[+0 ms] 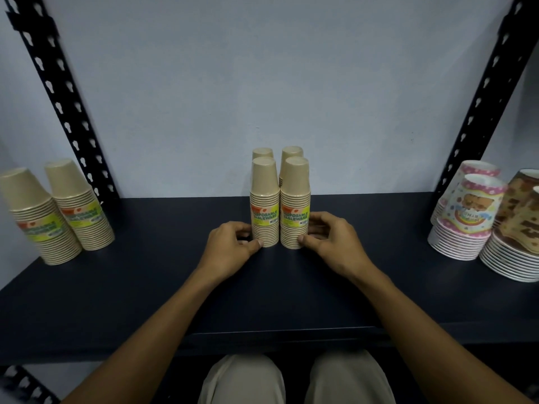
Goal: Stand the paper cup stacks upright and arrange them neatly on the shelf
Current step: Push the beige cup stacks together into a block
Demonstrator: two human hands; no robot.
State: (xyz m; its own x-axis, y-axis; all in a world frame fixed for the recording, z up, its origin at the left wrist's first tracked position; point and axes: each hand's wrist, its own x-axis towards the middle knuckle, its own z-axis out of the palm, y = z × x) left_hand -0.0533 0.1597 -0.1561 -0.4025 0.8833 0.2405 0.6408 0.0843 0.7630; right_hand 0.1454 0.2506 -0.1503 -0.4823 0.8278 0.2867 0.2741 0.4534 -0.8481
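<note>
Head: six upright cup stacks [264, 205]

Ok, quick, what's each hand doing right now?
Left hand: fingers curled round the base of the front left cup stack, gripping it.
Right hand: fingers curled round the base of the front right cup stack, gripping it.

— We see soft, even, rather dim light on the pale wall [262, 83]; no glare.
— We see wide-angle bending in the black uprights [67, 106], and slightly soft detail at the edges.
</note>
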